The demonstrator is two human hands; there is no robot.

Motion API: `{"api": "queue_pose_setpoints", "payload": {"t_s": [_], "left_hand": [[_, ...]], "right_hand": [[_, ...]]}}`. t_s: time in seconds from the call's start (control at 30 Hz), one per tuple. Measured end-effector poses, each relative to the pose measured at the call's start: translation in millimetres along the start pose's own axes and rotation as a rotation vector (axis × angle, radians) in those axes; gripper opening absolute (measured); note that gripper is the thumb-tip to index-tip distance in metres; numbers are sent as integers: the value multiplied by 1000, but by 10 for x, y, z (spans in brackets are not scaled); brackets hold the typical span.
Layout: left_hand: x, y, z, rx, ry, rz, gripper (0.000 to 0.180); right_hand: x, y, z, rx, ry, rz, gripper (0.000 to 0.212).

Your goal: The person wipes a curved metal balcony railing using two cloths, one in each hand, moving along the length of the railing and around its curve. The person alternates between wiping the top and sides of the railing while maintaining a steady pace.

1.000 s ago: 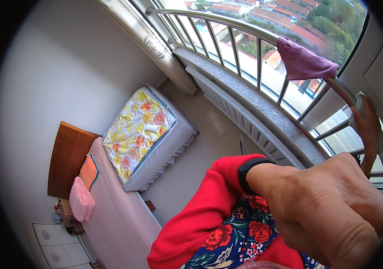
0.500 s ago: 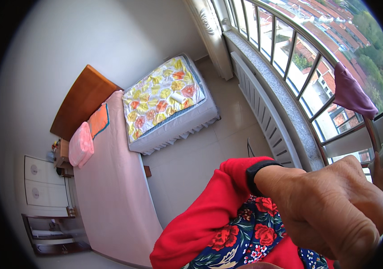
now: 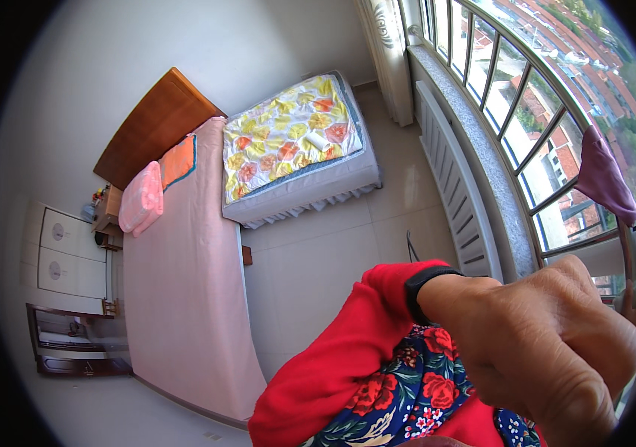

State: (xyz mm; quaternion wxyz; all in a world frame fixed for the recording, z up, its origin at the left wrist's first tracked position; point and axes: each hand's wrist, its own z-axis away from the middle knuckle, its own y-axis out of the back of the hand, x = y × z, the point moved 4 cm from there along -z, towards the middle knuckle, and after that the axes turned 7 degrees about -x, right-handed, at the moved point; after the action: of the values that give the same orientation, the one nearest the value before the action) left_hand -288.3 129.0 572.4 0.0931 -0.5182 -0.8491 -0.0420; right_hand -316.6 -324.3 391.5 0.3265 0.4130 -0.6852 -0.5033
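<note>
A pale tiled floor [image 3: 310,276] is spreading between the furniture and the window side, and a long pink-covered bed [image 3: 184,298] is running along its left. At the far end of that bed, a smaller bed [image 3: 307,182] with a ruffled skirt is standing under a yellow and orange floral sheet [image 3: 281,134]. On the right, a curved metal railing [image 3: 579,112] is crossing the window above a white radiator [image 3: 448,175]. A wooden headboard [image 3: 158,123] is rising behind a fluffy pink pillow [image 3: 141,200] and an orange pillow [image 3: 180,162]. Draped over the railing near the right edge, a purple cloth [image 3: 607,179] is hanging down. Below it, the right hand [image 3: 633,302] is showing only partly beside the railing, and its grip is too hidden to tell. Close to the camera, the left hand [image 3: 534,343] is curling its fingers inward, knuckles bent; whether it is holding anything, I cannot tell. A black wristband [image 3: 415,294] is circling that wrist, just beyond the red sleeve [image 3: 333,365].
</note>
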Motion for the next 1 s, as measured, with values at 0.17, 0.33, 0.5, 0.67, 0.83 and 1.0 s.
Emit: {"api": "queue_pose_setpoints", "payload": {"t_s": [0.17,0.33,0.5,0.67,0.83,1.0], "left_hand": [[-12,-30,28,10,26,-34,17],[78,-17,68,26,22,-61,18],[136,-11,104,36,29,-72,19],[160,-23,124,37,37,-80,20],[187,-39,136,37,43,-87,21],[207,-54,138,36,46,-103,22]], "right_hand": [[73,-53,-63,30,11,76,74],[57,-53,-68,54,12,38,74],[-69,55,7,80,28,-21,72],[-189,158,46,118,88,-76,67],[-275,250,85,143,130,-118,63],[-367,335,93,166,173,-159,59]]}}
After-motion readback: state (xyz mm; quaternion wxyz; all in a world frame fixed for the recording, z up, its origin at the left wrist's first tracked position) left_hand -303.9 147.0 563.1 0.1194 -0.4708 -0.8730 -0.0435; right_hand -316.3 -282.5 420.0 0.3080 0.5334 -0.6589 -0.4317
